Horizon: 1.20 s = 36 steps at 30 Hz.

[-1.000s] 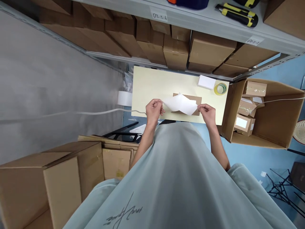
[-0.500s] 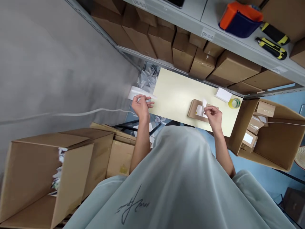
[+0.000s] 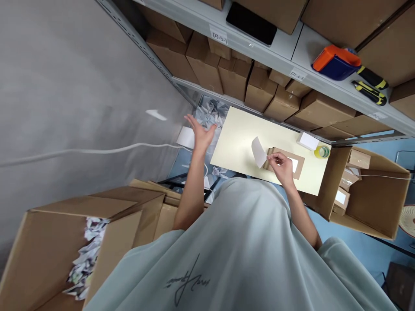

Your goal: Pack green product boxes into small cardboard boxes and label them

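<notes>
My right hand [image 3: 281,166] pinches a white paper slip [image 3: 258,152], which hangs from its fingertips over the pale yellow tabletop [image 3: 236,134]. Just beyond and to the right of these fingers lies a flat brown cardboard package [image 3: 298,166] with a white label. Left of the tabletop, my left hand [image 3: 203,134] is raised with fingers spread and nothing in it. A small white strip [image 3: 156,114] appears in front of the grey wall, apart from that hand. Near its wrist is a white roll or sheet [image 3: 186,138].
A white box [image 3: 308,141] and a tape roll [image 3: 322,151] stand at the table's back right. An open carton [image 3: 372,203] holding small boxes is at right; another [image 3: 48,246] with crumpled paper is at lower left. Shelving [image 3: 201,26] with boxes and cutters [image 3: 369,92] runs behind.
The slip in my right hand has come off the package and moved left. My left hand has risen and spread its fingers. The white strip now shows by the wall. The view has shifted.
</notes>
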Motion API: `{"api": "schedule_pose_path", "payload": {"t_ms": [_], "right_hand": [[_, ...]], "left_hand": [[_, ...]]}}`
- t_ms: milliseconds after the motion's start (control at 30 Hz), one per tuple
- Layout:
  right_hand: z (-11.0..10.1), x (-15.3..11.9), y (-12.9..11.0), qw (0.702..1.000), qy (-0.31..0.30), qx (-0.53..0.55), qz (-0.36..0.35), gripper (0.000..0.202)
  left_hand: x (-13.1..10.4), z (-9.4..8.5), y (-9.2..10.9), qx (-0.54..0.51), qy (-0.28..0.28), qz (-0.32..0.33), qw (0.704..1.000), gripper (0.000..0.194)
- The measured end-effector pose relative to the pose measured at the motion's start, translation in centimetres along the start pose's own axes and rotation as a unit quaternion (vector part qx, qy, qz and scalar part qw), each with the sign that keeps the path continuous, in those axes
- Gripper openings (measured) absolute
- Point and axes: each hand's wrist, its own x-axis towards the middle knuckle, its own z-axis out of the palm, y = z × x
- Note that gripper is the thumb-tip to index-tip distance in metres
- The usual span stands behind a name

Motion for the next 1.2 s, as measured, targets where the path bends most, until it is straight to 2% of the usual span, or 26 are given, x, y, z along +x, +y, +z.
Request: {"api": "schedule_pose_path", "payload": {"t_ms": [33,100,167,233,300,400,500,567,667,767,867,933,1100,1133,1200], "right_hand": [[0.1,0.0,-0.1,1.0,0.008,-0.004,-0.006,0.032],[-0.1,-0.2,-0.1,0.999,0.028,-0.013,-0.015,0.034],[-0.6,-0.6,0.1,0.998,0.051,-0.034,-0.025,0.036],[-1.4,-1.2,0.4,0.991,0.078,-0.091,-0.055,0.037],[-2.1,-2.0,1.0,0.973,0.102,-0.177,-0.109,0.037],[-3.2,-3.3,2.0,0.93,0.12,-0.29,-0.192,0.033],[-4.2,-4.6,3.2,0.898,0.123,-0.352,-0.235,0.025],[-5.0,-5.3,3.9,0.891,0.121,-0.365,-0.239,0.021],[-6.1,-6.0,4.7,0.916,0.112,-0.329,-0.2,0.023],[-6.9,-6.4,5.2,0.961,0.084,-0.239,-0.115,0.03],[-7.7,-6.8,5.7,0.987,0.042,-0.147,-0.043,0.034],[-8.7,-6.8,5.8,0.994,0.039,-0.105,-0.01,0.039],[-13.3,-4.5,6.3,0.988,0.141,0.022,0.064,0.044],[-14.3,-3.7,6.4,0.986,0.136,0.053,0.079,0.044],[-15.9,-2.1,6.9,0.984,0.089,0.111,0.11,0.043]], "left_hand": [[-0.9,1.1,0.7,-0.011,0.009,-0.017,1.0,0.113],[-3.9,3.3,2.7,-0.069,-0.037,-0.04,0.996,0.1],[-7.9,5.3,5.0,-0.141,-0.129,-0.09,0.977,0.068],[-11.7,6.7,7.2,-0.191,-0.243,-0.128,0.942,0.051],[-14.7,7.7,9.0,-0.229,-0.301,-0.143,0.914,0.049],[-17.2,8.9,11.3,-0.273,-0.332,-0.153,0.89,0.049],[-18.1,10.4,12.8,-0.283,-0.341,-0.151,0.884,0.051],[-18.6,11.5,13.5,-0.276,-0.344,-0.143,0.886,0.051],[-19.4,13.1,14.1,-0.257,-0.344,-0.133,0.893,0.048],[-20.4,14.7,14.5,-0.227,-0.338,-0.129,0.904,0.043],[-21.1,16.2,14.7,-0.194,-0.331,-0.122,0.915,0.039],[-21.1,17.0,14.7,-0.175,-0.326,-0.117,0.922,0.038],[-20.7,17.7,15.0,-0.146,-0.36,-0.105,0.916,0.034],[-20.7,17.7,15.2,-0.141,-0.374,-0.107,0.91,0.033],[-20.8,17.7,15.6,-0.135,-0.399,-0.115,0.9,0.033]]}}
